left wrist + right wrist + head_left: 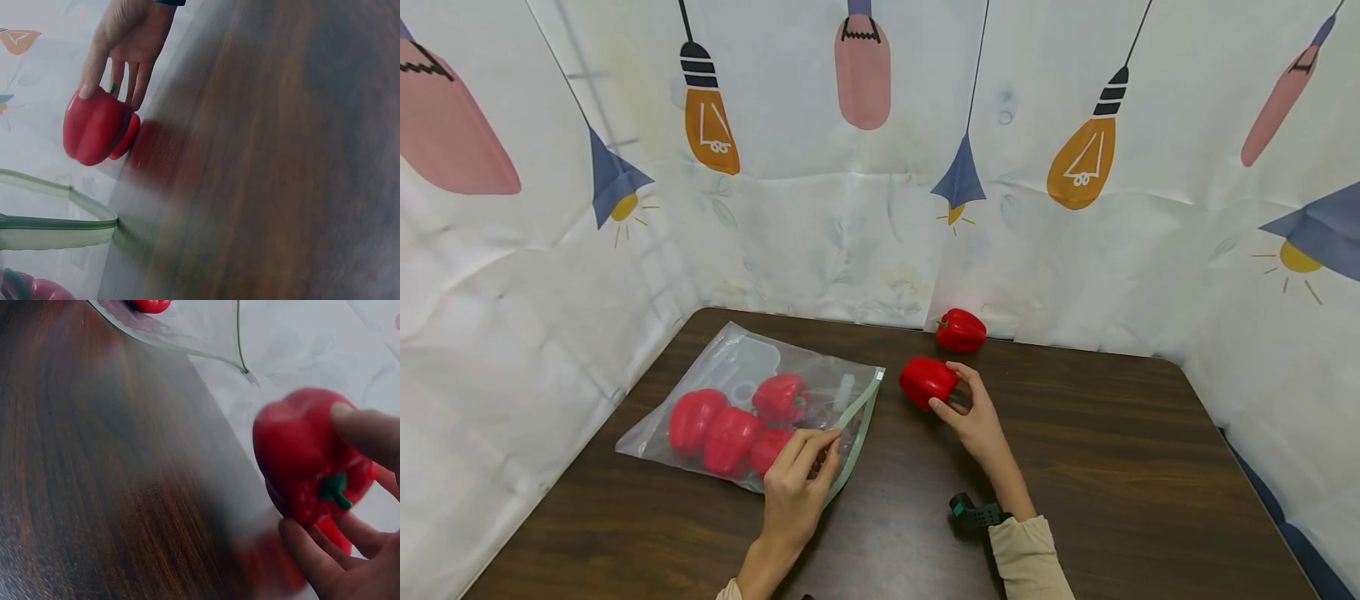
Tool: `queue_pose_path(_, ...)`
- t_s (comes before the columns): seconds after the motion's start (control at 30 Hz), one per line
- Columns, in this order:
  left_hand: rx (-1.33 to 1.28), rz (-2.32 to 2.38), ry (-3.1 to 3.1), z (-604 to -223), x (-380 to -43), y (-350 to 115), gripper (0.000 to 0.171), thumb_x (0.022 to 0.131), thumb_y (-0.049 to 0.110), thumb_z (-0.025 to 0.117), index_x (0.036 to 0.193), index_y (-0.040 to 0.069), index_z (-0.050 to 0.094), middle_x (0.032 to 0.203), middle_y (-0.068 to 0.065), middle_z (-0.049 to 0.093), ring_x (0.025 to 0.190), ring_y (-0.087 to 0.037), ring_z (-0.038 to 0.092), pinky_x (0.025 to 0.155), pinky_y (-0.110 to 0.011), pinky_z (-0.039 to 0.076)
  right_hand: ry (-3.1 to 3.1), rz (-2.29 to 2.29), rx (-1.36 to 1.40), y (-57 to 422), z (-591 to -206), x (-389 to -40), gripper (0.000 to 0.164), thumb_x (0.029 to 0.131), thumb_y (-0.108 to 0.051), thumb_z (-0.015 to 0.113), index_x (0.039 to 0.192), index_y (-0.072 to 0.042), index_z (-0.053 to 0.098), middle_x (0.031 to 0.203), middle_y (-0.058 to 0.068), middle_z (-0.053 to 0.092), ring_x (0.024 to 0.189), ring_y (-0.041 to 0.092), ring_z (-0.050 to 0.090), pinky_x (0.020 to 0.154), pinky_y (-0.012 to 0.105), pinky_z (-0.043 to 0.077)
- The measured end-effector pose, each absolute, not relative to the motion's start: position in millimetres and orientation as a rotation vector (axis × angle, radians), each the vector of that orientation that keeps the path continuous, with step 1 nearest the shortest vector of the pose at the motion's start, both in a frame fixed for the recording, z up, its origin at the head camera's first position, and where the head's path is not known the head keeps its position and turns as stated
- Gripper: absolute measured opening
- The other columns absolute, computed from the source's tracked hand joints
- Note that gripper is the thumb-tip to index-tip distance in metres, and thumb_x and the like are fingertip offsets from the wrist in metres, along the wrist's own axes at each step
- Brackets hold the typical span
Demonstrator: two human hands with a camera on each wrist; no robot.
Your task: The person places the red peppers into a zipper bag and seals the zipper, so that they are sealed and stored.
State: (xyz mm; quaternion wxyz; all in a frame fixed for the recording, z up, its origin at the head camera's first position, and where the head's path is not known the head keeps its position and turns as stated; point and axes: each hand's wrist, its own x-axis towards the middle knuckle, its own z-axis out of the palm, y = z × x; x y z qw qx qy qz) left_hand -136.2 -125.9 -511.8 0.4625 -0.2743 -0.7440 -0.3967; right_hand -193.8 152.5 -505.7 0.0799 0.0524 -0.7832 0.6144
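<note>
My right hand point(979, 423) grips a red bell pepper point(927, 381) by its stem end, thumb on one side and fingers on the other. In the right wrist view its green stem point(336, 489) faces the palm. A transparent zip bag point(829, 375) with a pale green strip along its mouth lies on the table to the left. My left hand point(795, 485) pinches the near part of that strip, and the mouth gapes in the left wrist view. Inside the bag are several red bell peppers point(730, 440), one partly hidden by the left hand.
Another red bell pepper point(961, 331) lies at the back edge of the dark wooden table point(1112, 467), just behind the held one. A white curtain point(865, 242) printed with lamps and bulbs hangs behind and beside the table. A dark band point(976, 510) circles my right wrist.
</note>
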Motion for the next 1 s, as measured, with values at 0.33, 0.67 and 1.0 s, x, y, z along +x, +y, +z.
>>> queue_pose_path(0.33,-0.675,-0.972,-1.827,-511.7,-136.8,-125.4,0.018,0.101,0.011,0.067,0.098,-0.002,0.078,0.087,-0.007,0.070,0.066,-0.012,0.059,0.058,-0.012,0.049,-2.455,1.944,0.305,149.6,-504.0,-191.7,0.066,0.095,-0.017,0.077,0.151,-0.018,0.042,0.156,0.013,0.043,0.143,0.039,0.043,0.111,0.053,0.052)
queue_pose_path(0.67,-0.678,-0.976,-1.821,-512.4,-137.2,-125.5,0.016,0.101,0.010,0.067,0.099,-0.001,0.078,0.087,-0.007,0.070,0.065,-0.012,0.060,0.057,-0.013,0.049,-2.577,1.933,0.492,145.4,-505.8,-188.7,0.065,0.096,-0.020,0.076,0.149,-0.021,0.040,0.156,0.016,0.043,0.129,0.037,0.055,0.104,0.047,0.058)
queue_pose_path(1.0,-0.666,-0.975,-1.822,-512.3,-137.1,-124.7,0.020,0.103,0.014,0.065,0.099,0.000,0.079,0.087,-0.006,0.070,0.064,-0.012,0.060,0.055,-0.015,0.050,-2.617,1.975,0.578,143.6,-502.2,-185.7,0.064,0.094,-0.019,0.078,0.147,-0.021,0.041,0.153,0.014,0.045,0.129,0.034,0.054,0.100,0.040,0.059)
